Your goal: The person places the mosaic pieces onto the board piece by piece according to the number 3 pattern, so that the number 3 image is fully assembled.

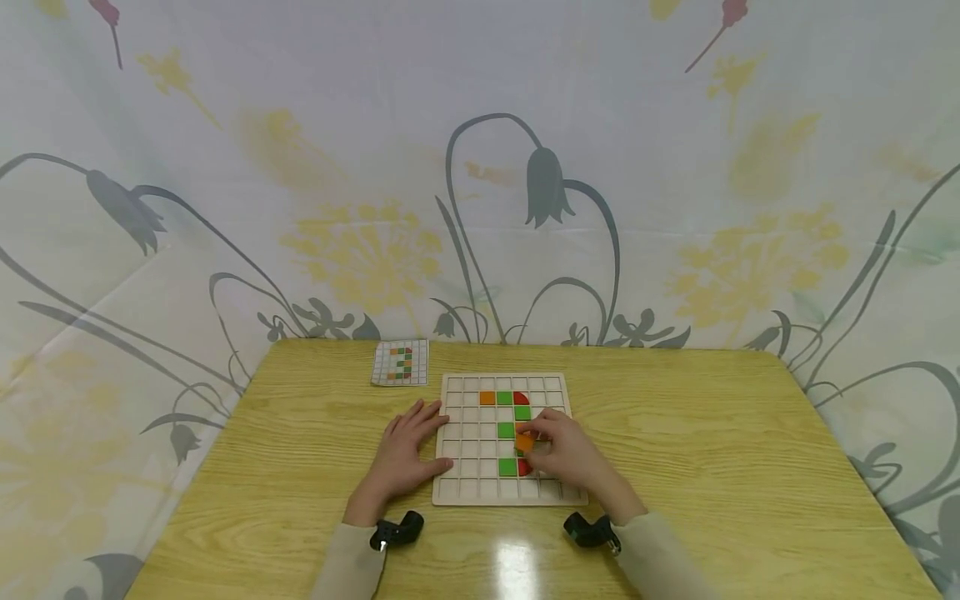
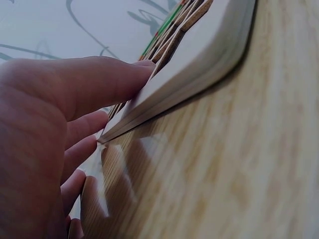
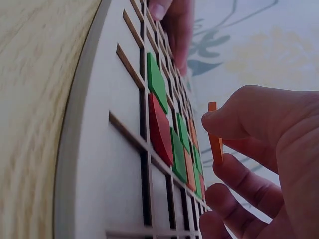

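Observation:
A pale wooden grid board (image 1: 468, 492) lies on the table with green, orange and red tiles set in its cells. My right hand (image 1: 566, 450) pinches an orange square tile (image 3: 215, 134) between thumb and fingers, just above the board's right-middle cells. In the right wrist view a red rounded tile (image 3: 159, 130) and a green tile (image 3: 156, 82) sit in the cells nearest that hand. My left hand (image 1: 405, 450) rests at the board's left edge, fingers spread; its thumb (image 2: 114, 79) lies on the rim in the left wrist view.
Behind the board to the left lies a paper card (image 1: 401, 362) printed with a grid of coloured squares. The wooden table (image 1: 712, 433) ends at a flower-patterned cloth (image 1: 480, 167). A black wrist device (image 1: 397, 530) sits at each sleeve.

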`<state>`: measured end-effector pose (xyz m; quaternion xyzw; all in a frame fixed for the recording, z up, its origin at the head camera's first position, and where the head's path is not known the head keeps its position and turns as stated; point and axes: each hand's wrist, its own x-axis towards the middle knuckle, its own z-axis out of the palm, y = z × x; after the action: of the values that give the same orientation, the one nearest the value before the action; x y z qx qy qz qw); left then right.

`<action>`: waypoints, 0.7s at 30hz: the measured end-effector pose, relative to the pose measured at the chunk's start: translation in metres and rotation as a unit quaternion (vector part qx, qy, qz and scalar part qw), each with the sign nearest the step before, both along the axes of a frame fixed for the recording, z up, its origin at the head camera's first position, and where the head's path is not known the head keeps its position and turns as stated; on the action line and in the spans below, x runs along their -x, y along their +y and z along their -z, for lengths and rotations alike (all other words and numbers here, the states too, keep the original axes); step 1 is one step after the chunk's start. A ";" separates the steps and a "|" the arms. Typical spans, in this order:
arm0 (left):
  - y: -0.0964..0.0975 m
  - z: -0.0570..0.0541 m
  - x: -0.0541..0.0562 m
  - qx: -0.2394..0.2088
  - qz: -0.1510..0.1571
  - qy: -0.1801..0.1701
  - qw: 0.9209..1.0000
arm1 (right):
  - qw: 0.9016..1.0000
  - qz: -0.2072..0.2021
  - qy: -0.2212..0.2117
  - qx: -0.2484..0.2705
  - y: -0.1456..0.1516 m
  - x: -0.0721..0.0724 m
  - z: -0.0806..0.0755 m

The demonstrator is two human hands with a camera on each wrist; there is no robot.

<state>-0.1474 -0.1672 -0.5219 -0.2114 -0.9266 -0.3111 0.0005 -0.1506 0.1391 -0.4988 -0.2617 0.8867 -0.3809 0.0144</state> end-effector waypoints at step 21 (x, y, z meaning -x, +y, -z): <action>0.001 0.003 0.001 0.004 -0.006 0.007 1.000 | 0.998 -0.038 0.012 -0.040 -0.038 -0.008 0.002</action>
<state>-0.1486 -0.1666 -0.5253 -0.2080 -0.9289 -0.3062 0.0085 -0.1422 0.1007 -0.5011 -0.2985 0.8909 -0.3411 0.0286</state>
